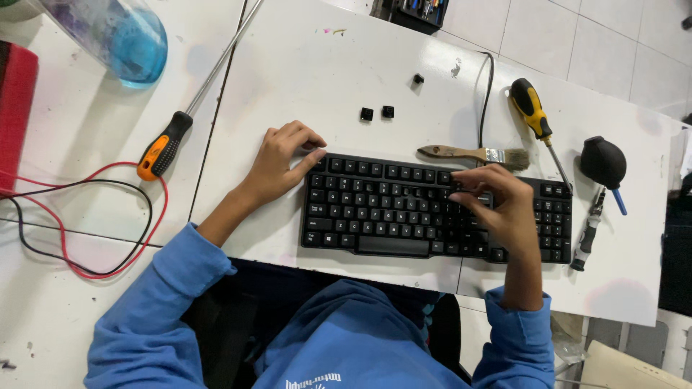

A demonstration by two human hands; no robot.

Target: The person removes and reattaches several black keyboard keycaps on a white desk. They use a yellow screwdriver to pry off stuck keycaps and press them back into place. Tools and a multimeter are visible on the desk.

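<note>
Your left hand [282, 162] rests on the upper left corner of the black keyboard [389, 209], fingers curled loosely and thumb laid along the top edge, gripping nothing but steadying the frame. Your right hand [497, 205] sits over the keys on the right half, fingertips pinched together on a key; whether it has a keycap held you cannot tell. The keyboard lies flat on a white table [324, 72] marked with smudges and small paint spots, its cable running away behind your right hand. Just beyond your right fingertips lies a wooden-handled paintbrush [472, 154], and further out to the right a yellow-and-black screwdriver [532, 109], a black rubber air blower [604, 163] and a small precision driver [587, 234]. Beyond your left hand three loose black keycaps [377, 113] sit apart on the bare top. Well to the left of your left hand lie an orange-handled long screwdriver [164, 148], red and black wires [86, 216] and a blue-tinted plastic bottle [119, 32]. Pale floor tiles [577, 36] show past the table's far edge
</note>
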